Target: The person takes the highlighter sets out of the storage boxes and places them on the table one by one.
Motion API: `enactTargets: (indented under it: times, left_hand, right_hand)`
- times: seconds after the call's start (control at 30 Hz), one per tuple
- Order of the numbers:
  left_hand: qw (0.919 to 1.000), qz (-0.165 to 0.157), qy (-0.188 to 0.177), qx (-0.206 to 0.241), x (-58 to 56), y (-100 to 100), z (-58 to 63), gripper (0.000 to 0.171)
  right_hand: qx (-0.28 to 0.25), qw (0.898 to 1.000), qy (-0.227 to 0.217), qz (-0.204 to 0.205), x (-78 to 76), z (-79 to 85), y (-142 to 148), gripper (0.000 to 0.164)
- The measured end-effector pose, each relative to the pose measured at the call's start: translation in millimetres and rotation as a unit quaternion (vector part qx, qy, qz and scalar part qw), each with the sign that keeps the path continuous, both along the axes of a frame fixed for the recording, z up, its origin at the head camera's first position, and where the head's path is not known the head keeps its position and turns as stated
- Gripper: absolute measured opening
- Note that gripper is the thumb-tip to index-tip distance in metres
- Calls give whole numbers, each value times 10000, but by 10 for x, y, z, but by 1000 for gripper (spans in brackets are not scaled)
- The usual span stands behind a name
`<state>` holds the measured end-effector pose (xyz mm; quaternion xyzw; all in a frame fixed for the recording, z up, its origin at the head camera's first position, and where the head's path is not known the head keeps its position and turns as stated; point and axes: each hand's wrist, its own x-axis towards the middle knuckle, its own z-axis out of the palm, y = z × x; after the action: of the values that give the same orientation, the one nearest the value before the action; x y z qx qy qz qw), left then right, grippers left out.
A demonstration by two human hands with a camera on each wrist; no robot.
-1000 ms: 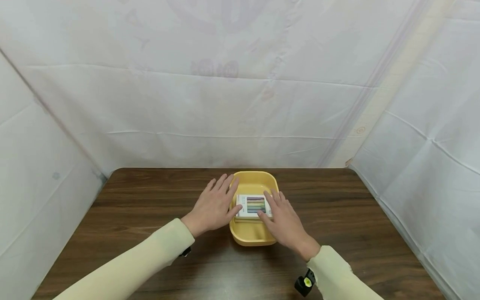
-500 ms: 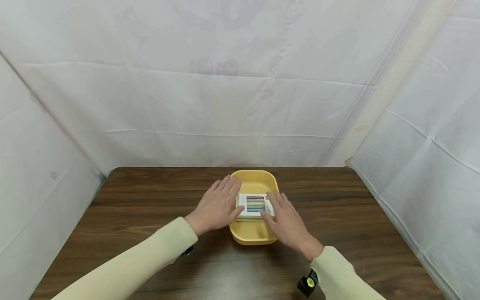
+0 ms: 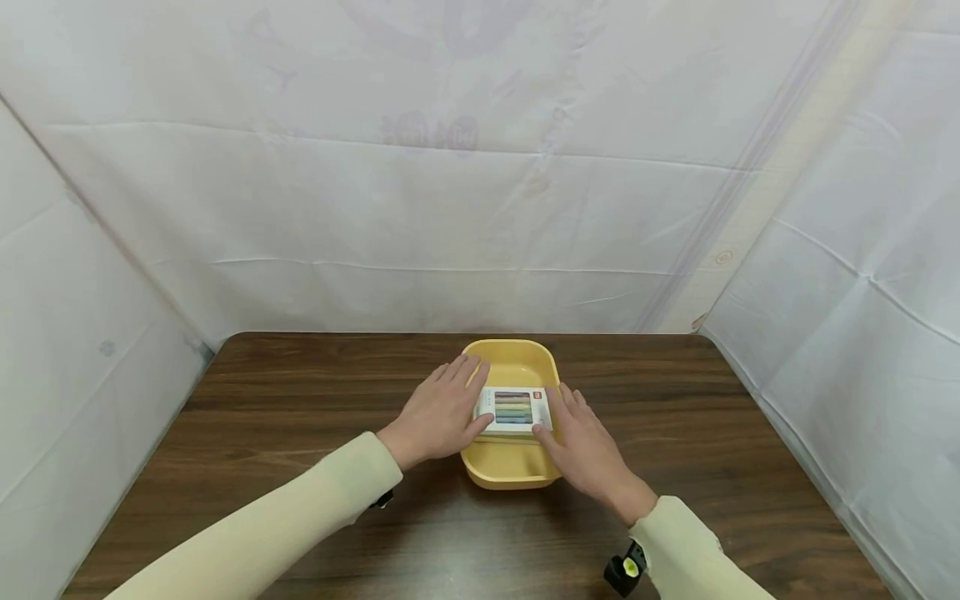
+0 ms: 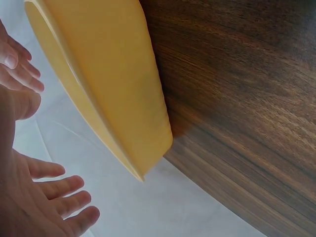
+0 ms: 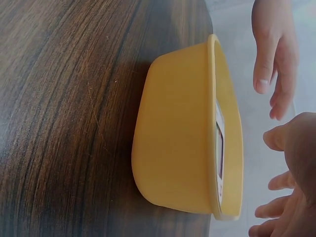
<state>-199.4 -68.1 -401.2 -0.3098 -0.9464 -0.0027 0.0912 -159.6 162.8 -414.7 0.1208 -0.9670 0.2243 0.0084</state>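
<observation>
A yellow plastic tub [image 3: 512, 483] stands on the table in the head view. In it lies a white box [image 3: 486, 429] with a window showing rows of coloured sticks; their exact kind is too small to tell. Above the tub's left rim hovers my left hand [image 3: 438, 414], fingers spread and straight. My right hand [image 3: 590, 447] hovers over the right rim with relaxed fingers. Both wrist views show the hands apart from the tub wall [image 4: 113, 74], holding nothing. Part of the box [image 5: 220, 148] shows below the rim in the right wrist view.
The dark wood-grain table [image 3: 315, 400] has its far edge just behind the tub. White sheeting [image 3: 450, 208] hangs behind the table and along both sides. Dark wrist devices [image 3: 624, 571] show below the cuffs.
Both hands have drifted slightly to the right above the tub. More of the box's right end now shows beside my right hand. The tub stays in place.
</observation>
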Motion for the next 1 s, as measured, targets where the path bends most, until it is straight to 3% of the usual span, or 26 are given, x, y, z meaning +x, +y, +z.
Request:
enactTargets:
  times: [0.3,1.0]
  left_hand:
    - [9999,-69,-155,-13,0,42,-31,70]
    - [9991,-58,-422,-51,-17,133,-69,71]
  right_hand:
    - [39,9997,-196,-171,15,-37,29,68]
    - [148,9980,-133,-607,45,-97,67,69]
